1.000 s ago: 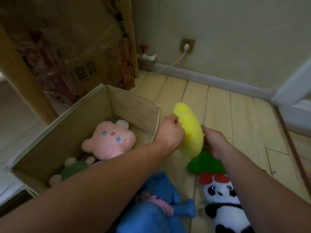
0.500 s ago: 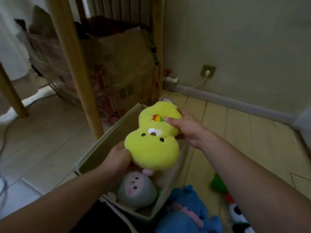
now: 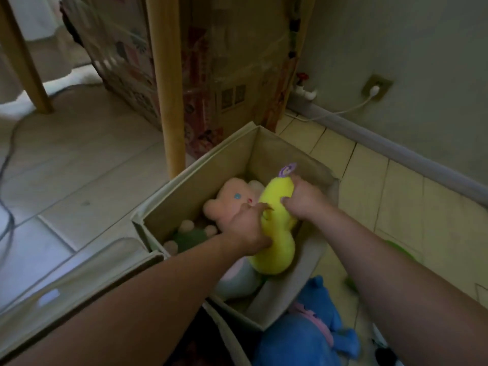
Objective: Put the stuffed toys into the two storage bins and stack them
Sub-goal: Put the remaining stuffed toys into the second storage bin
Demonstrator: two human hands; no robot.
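Much is cut off or covered. The second storage bin (image 3: 79,281) at lower left lies largely behind the left forearm, its contents unseen. A pale toy (image 3: 237,281) in the near corner of the open storage bin (image 3: 277,143) is half hidden by the left arm, so its shape is hard to read. The green toy (image 3: 190,237) with pale round paws sits dim at the bin's left wall. At the right edge a green scrap on the floor is too blurred to name.

Two bins show. In the centre bin lie four toys: pink toy (image 3: 229,202), green, pale and yellow toy (image 3: 277,233). One blue toy (image 3: 303,331) lies on the floor at bottom centre, just beside the bin.

The left hand (image 3: 248,228) grips the yellow toy's middle; the right hand (image 3: 303,196) grips its upper end, inside the bin.
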